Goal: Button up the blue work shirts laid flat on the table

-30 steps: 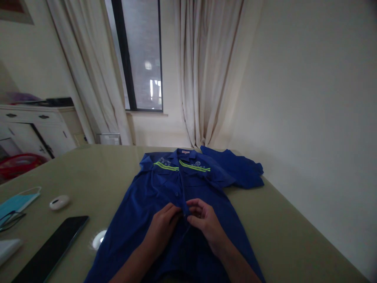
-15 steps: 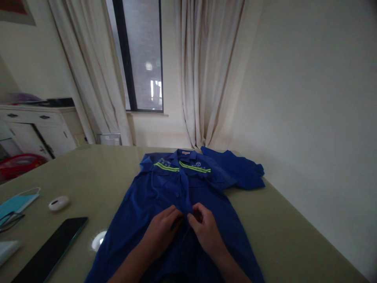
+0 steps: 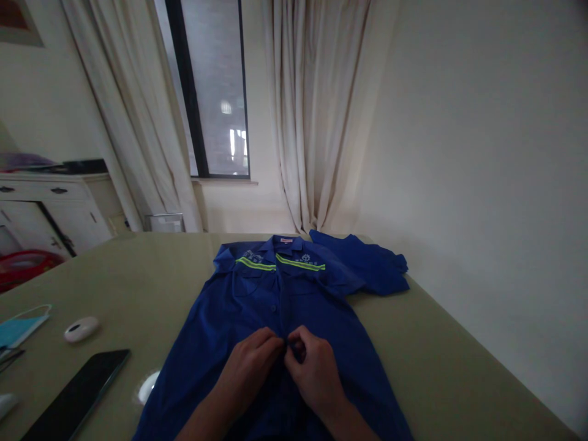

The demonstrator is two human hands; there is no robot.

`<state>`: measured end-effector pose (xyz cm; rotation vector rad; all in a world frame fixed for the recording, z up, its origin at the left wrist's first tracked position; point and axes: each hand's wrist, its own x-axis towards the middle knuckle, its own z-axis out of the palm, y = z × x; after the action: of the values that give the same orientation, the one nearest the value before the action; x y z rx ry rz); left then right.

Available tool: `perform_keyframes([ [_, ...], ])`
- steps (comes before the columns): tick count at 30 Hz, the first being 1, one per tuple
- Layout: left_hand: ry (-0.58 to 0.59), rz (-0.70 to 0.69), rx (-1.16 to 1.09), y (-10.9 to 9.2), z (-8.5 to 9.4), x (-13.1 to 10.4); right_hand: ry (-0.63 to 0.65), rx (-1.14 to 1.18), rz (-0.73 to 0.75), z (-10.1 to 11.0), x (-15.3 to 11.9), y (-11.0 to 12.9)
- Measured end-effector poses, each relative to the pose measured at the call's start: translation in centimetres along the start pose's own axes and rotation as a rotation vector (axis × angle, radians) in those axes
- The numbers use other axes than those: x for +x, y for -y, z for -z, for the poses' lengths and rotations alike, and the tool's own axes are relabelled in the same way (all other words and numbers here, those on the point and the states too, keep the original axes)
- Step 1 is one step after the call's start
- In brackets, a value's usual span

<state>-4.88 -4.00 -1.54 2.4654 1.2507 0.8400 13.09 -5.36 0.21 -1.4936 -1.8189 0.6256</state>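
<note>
A blue work shirt (image 3: 316, 306) with yellow-green chest stripes lies front up on the table, its collar at the far end. At the middle of its front opening, my left hand (image 3: 252, 361) is closed with its fingertips on the placket. My right hand (image 3: 315, 367) pinches the opposite edge, thumb and forefinger close against the left fingertips. The cloth between the fingers is mostly hidden. Above the hands, a button (image 3: 273, 308) shows on the placket.
More folded blue cloth (image 3: 376, 263) lies beyond the shirt's right sleeve, close to the wall. On the left of the table (image 3: 151, 275) are a black phone (image 3: 78, 395), a small white rounded object (image 3: 81, 329) and a blue face mask (image 3: 21, 331).
My hands have come closer together at the placket, and the gap between the two front edges has narrowed. The view has shifted slightly to the right.
</note>
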Motion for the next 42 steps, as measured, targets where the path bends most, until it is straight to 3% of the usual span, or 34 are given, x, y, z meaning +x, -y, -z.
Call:
perform_keyframes([
  [7,-0.114,-0.068,-0.057,0.3,-0.5,-0.3,0.001,0.115,-0.046,-0.5,0.3,-0.4],
  [16,-0.191,0.018,-0.136,0.4,-1.4,-0.4,0.048,0.589,-0.102,-0.7,1.1,-1.4],
  [20,-0.180,0.099,-0.192,0.3,-1.3,-0.2,0.085,0.677,-0.152,-1.2,1.5,-2.1],
  [33,-0.118,0.341,-0.474,-0.5,-0.8,0.5,-0.019,0.335,0.017,-1.1,1.7,-1.5],
  [37,-0.143,0.445,-0.602,0.3,-1.3,0.6,-0.032,0.233,0.064,-1.3,1.3,-1.3],
  [42,-0.122,0.471,-0.688,1.7,-1.3,0.9,-0.027,0.171,0.117,-1.3,1.0,-1.3],
])
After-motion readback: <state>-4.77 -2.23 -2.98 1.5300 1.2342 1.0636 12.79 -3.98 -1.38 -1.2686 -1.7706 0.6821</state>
